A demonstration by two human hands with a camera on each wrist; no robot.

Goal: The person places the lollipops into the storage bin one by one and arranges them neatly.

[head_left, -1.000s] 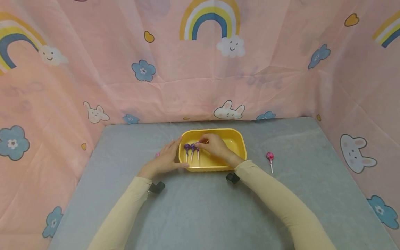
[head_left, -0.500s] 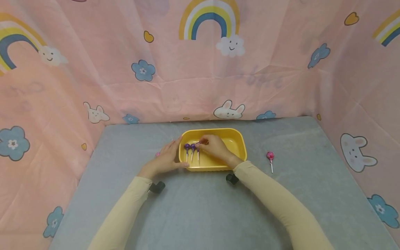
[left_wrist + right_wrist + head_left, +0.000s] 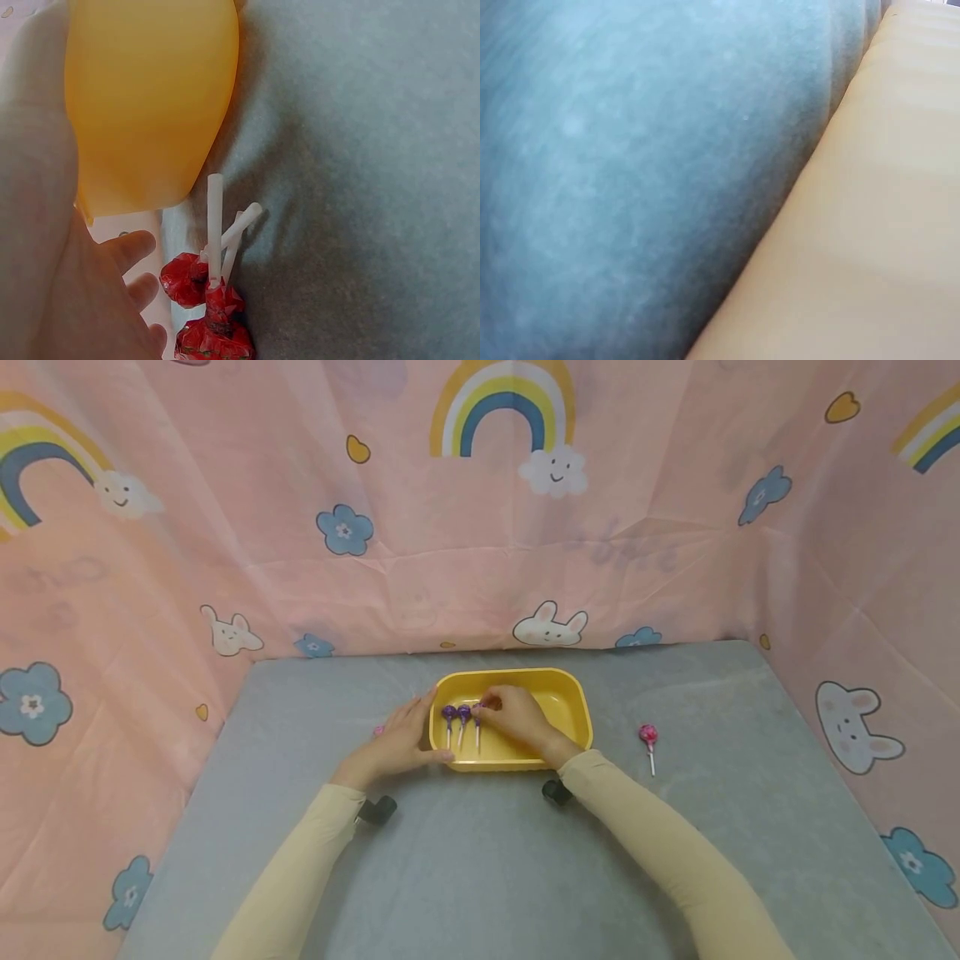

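The yellow tray (image 3: 517, 763) lies on the table with purple-wrapped lollipops in its left part. Two of them, a leftmost lollipop (image 3: 449, 713) and a middle lollipop (image 3: 463, 713), lie side by side, sticks toward the person. My right hand (image 3: 517, 714) reaches over the tray and pinches a third purple lollipop (image 3: 477, 737) near its head, which the fingers partly hide. Against the tray's left end rests my left hand (image 3: 397, 739), fingers extended and thumb at the front corner. Beside it, in the left wrist view, lie red-wrapped lollipops (image 3: 216, 337) with white sticks.
A pink lollipop (image 3: 648, 735) lies on the grey tablecloth (image 3: 480, 860) right of the tray. Pink patterned curtain (image 3: 420, 585) hangs behind and at both sides. The right wrist view has only cloth and a pale yellow surface (image 3: 855, 247); no hand shows there.
My right hand has shifted slightly right and toward the person, with the pinched lollipop moving along. The left hand and the tray keep their places.
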